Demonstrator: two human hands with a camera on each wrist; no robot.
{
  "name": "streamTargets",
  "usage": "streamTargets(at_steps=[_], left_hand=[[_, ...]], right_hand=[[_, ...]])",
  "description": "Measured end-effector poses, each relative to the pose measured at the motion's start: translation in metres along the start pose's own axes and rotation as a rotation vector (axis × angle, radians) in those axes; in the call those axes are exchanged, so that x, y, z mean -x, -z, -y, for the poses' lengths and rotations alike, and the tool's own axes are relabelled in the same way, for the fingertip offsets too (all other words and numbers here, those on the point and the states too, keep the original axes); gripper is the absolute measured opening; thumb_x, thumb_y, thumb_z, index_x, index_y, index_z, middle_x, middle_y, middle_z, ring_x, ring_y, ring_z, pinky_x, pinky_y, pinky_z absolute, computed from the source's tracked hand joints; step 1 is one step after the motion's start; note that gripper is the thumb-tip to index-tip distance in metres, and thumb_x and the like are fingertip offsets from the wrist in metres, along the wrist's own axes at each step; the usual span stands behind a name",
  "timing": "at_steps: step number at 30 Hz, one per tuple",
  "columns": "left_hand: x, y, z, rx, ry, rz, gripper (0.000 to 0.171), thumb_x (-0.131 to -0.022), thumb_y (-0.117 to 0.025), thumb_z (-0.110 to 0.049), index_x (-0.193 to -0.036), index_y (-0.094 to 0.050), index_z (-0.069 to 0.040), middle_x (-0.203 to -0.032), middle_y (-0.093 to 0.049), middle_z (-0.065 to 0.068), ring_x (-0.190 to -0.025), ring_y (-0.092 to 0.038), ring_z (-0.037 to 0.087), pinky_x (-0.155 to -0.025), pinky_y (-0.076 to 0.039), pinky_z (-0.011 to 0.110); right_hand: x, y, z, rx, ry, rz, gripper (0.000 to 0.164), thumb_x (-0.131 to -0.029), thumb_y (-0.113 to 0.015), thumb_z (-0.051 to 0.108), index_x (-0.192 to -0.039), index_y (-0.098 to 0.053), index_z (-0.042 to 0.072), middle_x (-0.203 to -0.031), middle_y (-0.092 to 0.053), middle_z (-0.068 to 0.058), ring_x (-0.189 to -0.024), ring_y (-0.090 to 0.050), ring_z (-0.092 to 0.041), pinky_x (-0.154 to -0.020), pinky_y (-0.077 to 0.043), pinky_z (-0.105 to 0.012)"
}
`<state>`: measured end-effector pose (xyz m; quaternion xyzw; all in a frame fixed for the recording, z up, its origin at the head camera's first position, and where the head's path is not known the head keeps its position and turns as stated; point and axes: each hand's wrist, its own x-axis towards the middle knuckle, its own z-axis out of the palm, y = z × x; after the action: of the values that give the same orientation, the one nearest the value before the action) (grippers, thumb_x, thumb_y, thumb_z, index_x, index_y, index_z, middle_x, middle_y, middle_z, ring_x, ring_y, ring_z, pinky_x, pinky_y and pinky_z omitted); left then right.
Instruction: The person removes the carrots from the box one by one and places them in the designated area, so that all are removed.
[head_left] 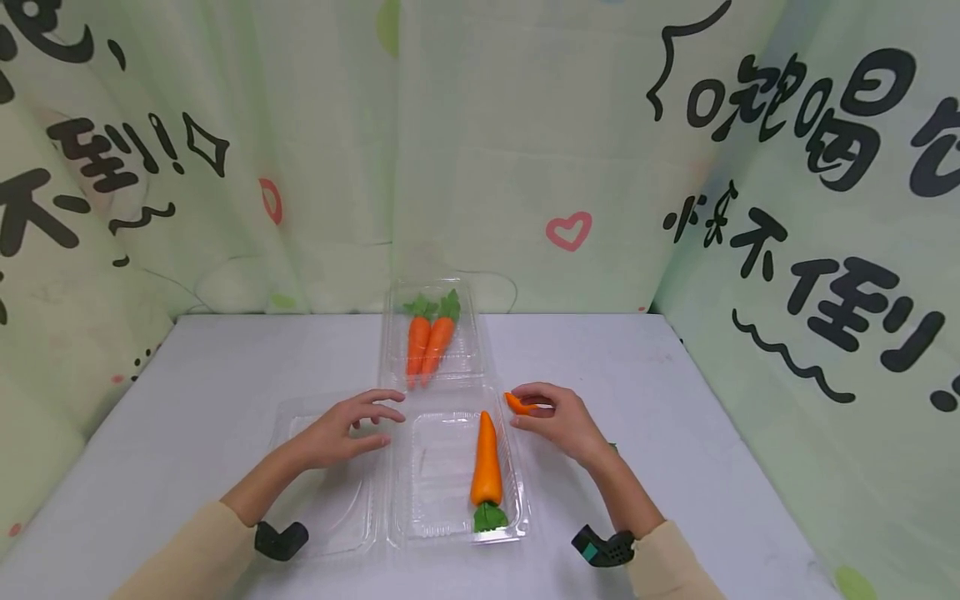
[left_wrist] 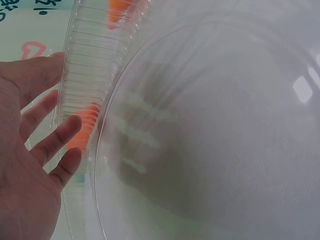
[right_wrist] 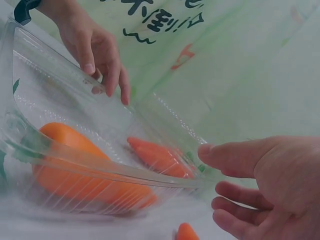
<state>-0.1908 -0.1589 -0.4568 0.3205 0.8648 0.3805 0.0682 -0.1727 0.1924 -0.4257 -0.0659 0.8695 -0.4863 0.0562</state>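
Observation:
A clear plastic clamshell box [head_left: 438, 533] lies open on the table. It holds an orange toy carrot [head_left: 487, 467] along its right side, green top toward me. My left hand [head_left: 348, 429] hovers at the box's left edge with fingers spread and nothing in them; in the left wrist view it is beside the ribbed wall. Just right of the box, my right hand [head_left: 558, 421] is over another carrot [head_left: 516, 403], whose middle it hides in the head view. In the right wrist view that carrot's tip [right_wrist: 187, 232] shows below the loosely bent fingers, apart from them.
Behind the box stands a second clear box [head_left: 468, 333] with two carrots [head_left: 429, 342] in it. The transparent lid [head_left: 330, 517] lies flat to the left, under my left forearm. Printed curtains [head_left: 480, 167] hang around the white table [head_left: 637, 367].

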Motion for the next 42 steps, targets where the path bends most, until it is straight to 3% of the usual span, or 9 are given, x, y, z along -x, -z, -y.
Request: streamTargets(at_steps=[31, 42], left_hand=[[0.000, -0.001, 0.000, -0.012, 0.002, 0.003, 0.029, -0.089, -0.068, -0.019, -0.118, -0.067, -0.014, -0.142, -0.051, 0.007, -0.120, -0.053, 0.029, -0.081, -0.052, 0.032], [0.001, -0.001, 0.000, -0.016, 0.006, 0.001, 0.029, -0.089, -0.069, -0.019, -0.118, -0.068, -0.015, -0.142, -0.051, 0.006, -0.118, -0.053, 0.027, -0.081, -0.052, 0.032]], right_hand=[[-0.001, -0.002, 0.009, -0.066, 0.113, 0.073, 0.041, -0.085, -0.073, 0.011, -0.124, -0.061, 0.001, -0.125, -0.062, -0.020, -0.113, -0.061, -0.039, -0.090, -0.055, -0.031], [-0.002, -0.007, 0.014, -0.033, 0.135, 0.090, 0.039, -0.085, -0.073, 0.014, -0.122, -0.063, 0.007, -0.126, -0.061, -0.020, -0.114, -0.060, -0.037, -0.094, -0.054, -0.035]])
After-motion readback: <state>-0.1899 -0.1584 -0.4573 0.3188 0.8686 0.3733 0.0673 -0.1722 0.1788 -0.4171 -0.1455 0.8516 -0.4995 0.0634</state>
